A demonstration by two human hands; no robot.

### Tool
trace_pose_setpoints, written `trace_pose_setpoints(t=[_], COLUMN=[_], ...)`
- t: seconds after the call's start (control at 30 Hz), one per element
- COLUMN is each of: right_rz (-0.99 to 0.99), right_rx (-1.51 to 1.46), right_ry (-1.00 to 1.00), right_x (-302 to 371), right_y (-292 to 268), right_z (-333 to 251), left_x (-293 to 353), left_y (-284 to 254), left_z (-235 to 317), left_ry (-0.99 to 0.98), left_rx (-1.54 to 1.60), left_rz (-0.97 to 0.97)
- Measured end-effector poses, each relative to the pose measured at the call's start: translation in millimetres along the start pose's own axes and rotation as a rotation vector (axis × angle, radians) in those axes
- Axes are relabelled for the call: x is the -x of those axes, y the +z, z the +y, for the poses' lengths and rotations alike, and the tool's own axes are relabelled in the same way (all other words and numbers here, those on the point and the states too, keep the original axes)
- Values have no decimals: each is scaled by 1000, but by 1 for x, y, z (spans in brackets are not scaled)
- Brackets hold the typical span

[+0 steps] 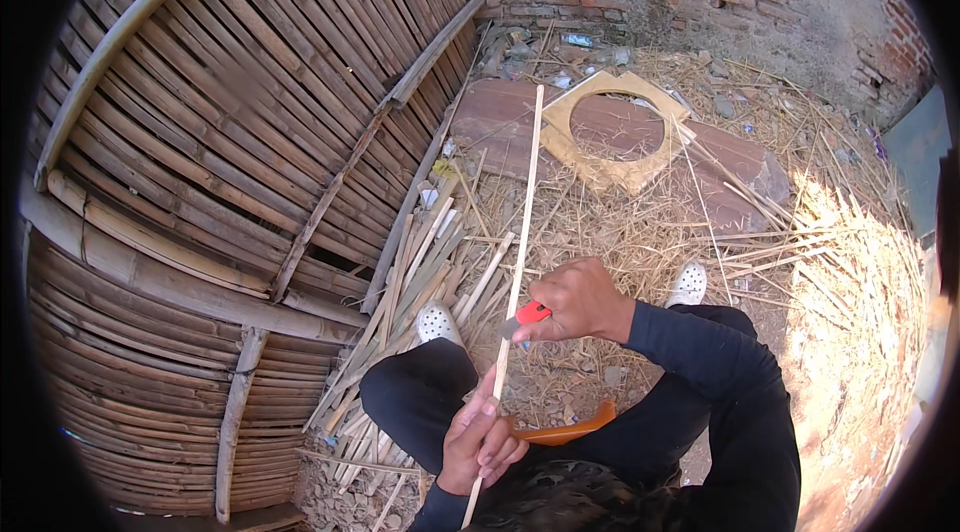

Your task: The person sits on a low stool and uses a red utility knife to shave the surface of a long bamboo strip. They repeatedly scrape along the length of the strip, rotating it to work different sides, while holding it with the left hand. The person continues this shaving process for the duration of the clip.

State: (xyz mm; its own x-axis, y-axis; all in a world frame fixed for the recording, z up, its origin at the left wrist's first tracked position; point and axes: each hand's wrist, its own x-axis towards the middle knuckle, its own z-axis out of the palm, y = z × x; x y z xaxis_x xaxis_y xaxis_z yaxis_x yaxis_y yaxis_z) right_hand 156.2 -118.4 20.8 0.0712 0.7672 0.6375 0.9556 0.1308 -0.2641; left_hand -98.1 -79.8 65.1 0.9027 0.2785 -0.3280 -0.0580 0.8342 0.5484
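Note:
A long, pale bamboo strip (528, 202) runs upward from my lap, leaning slightly right toward its far end. Low on it, my left hand (480, 442) is closed with the strip between thumb and fingers. My right hand (582, 300) is wrapped round the red handle of a knife (534, 313). Its short grey blade lies against the strip, a little above my left hand. Most of the knife's handle is hidden in my fist.
Split bamboo pieces (420, 277) lie heaped left of my legs, beside a slatted bamboo wall (240, 112). Ahead, a wooden board with a round hole (600, 172) rests on a brown panel (495, 127). Shavings (680, 207) litter the ground. An orange seat edge (570, 429) shows beneath me.

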Motion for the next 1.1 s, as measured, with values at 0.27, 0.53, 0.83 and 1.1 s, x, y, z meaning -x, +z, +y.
trace_pose_setpoints(t=[0.27, 0.53, 0.83, 1.1], right_rz=[62, 160, 235, -99], right_rx=[-49, 326, 306, 59], right_ry=[55, 587, 1136, 542], right_x=[-5, -14, 39, 2], right_y=[8, -44, -70, -36], right_z=[2, 160, 228, 101], left_x=[8, 31, 41, 11], left_y=[-3, -1, -3, -4], left_z=[2, -15, -16, 1], left_ry=[-25, -200, -208, 45], left_rx=[40, 28, -143, -344], left_rz=[0, -56, -87, 114])
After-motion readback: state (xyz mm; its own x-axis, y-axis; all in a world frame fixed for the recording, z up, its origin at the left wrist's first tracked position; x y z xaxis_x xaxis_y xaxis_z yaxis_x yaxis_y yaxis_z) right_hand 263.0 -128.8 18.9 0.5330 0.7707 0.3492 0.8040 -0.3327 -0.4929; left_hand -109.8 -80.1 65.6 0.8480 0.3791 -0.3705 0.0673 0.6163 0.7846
